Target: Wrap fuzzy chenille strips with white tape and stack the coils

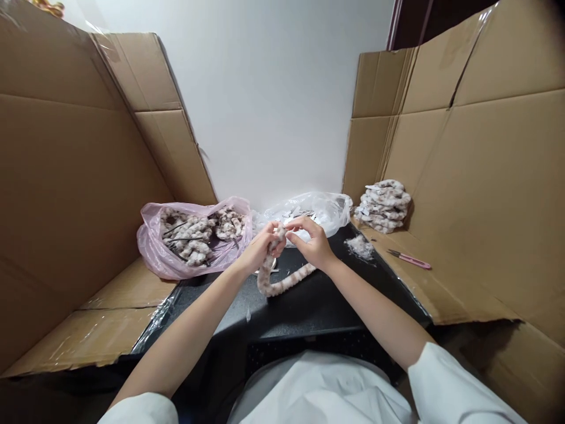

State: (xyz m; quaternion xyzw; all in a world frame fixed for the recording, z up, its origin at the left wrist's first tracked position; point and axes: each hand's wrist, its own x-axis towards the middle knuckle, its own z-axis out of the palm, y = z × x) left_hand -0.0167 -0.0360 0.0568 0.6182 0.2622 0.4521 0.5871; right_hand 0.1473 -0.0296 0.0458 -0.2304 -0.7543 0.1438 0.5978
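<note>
The black, flat-topped counter point(282, 321) is taken as landmark. At its far left corner, an open pink translucent plastic bag point(149, 242) holds a heap of fluffy white-and-brown lengths point(189, 231), judged as work remaining. At its far edge lies a clear plastic bag point(339, 207) with white slips. Beyond its far right corner stands a stack of coiled fluffy white-and-brown pieces point(384, 206), judged done. Over its middle, one fluffy white-and-brown strip point(282, 287) hangs in a curve, judged partway. Left hand point(263, 244): closed around the strip's upper end. Right hand point(313, 242): half open, fingertips at that end; grip cannot be determined. Right of the counter: pink-handled snips point(410, 259), not in hand. On its right side: white lint point(359, 247).
</note>
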